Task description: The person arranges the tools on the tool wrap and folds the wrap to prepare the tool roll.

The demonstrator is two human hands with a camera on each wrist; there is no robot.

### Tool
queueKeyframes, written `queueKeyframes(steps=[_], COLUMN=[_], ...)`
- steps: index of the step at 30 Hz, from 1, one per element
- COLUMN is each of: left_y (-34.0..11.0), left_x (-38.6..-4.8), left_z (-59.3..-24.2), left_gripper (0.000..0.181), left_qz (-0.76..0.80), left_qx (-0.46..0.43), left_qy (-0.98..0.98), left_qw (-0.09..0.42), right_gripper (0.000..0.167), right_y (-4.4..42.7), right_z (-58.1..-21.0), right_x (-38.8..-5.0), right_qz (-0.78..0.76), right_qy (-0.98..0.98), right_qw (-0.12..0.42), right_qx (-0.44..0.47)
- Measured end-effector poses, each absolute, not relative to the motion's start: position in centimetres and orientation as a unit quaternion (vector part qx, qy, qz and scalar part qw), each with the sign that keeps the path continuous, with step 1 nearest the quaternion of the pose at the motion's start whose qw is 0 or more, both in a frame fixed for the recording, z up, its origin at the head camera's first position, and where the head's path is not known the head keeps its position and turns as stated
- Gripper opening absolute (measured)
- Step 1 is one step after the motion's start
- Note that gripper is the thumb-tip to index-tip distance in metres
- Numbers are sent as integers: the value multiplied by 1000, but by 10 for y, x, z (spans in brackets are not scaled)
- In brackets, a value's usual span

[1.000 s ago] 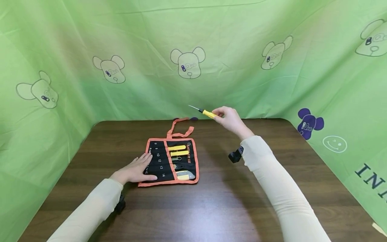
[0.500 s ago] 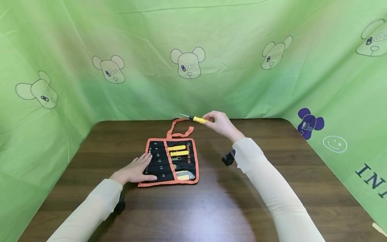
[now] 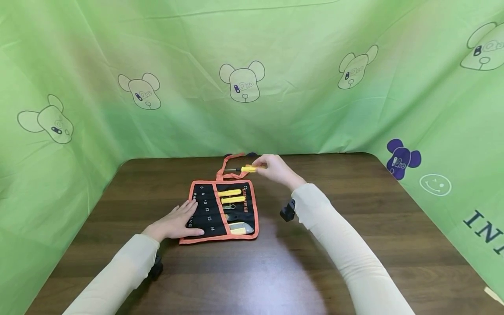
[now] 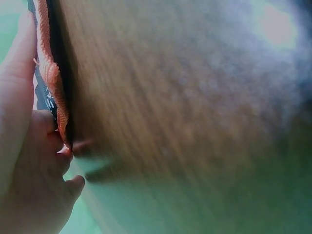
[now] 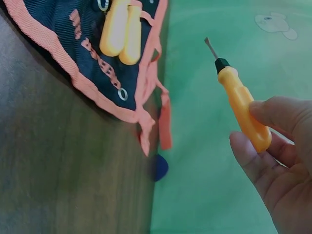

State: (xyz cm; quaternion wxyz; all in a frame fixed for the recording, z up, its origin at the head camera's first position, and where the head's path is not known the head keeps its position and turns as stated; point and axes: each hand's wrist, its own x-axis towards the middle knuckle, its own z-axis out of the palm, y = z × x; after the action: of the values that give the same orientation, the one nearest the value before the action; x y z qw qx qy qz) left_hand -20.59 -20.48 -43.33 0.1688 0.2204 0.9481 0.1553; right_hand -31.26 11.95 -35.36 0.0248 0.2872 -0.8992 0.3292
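Observation:
A black tool roll (image 3: 201, 220) with orange trim lies unrolled on the table. My left hand (image 3: 173, 224) rests on its left part with the fingers extended. Two yellow handles (image 3: 233, 200), a small wrench (image 3: 233, 206) and a grey-and-yellow utility knife (image 3: 241, 228) sit in its pockets. Beyond the roll's far edge, my right hand (image 3: 277, 169) pinches a small screwdriver (image 3: 249, 169) by its yellow handle, the shaft pointing left above the orange tie strap (image 3: 223, 168). In the right wrist view the screwdriver's (image 5: 243, 109) thin metal shaft and black collar are visible.
Around the roll spreads a brown wooden table (image 3: 334, 262). A green curtain (image 3: 299, 113) with cartoon bear heads closes off the back and both sides. A pale strip (image 3: 493, 295) shows at the right edge.
My right hand has come left, down and nearer the tool roll with the screwdriver, whose shaft has turned closer to level. The left hand stays on the roll.

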Motion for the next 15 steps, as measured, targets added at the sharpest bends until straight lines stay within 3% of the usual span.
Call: queueKeyframes(steps=[15], left_y=[-204], left_x=[-207], left_z=[-436], left_gripper=[99], left_qz=[155], left_qx=[217], left_qy=[950], left_qw=[164], right_gripper=[15], right_y=[103], right_z=[-382], right_x=[-315], right_qz=[325], right_qy=[-903], right_qw=[-16], right_qx=[280])
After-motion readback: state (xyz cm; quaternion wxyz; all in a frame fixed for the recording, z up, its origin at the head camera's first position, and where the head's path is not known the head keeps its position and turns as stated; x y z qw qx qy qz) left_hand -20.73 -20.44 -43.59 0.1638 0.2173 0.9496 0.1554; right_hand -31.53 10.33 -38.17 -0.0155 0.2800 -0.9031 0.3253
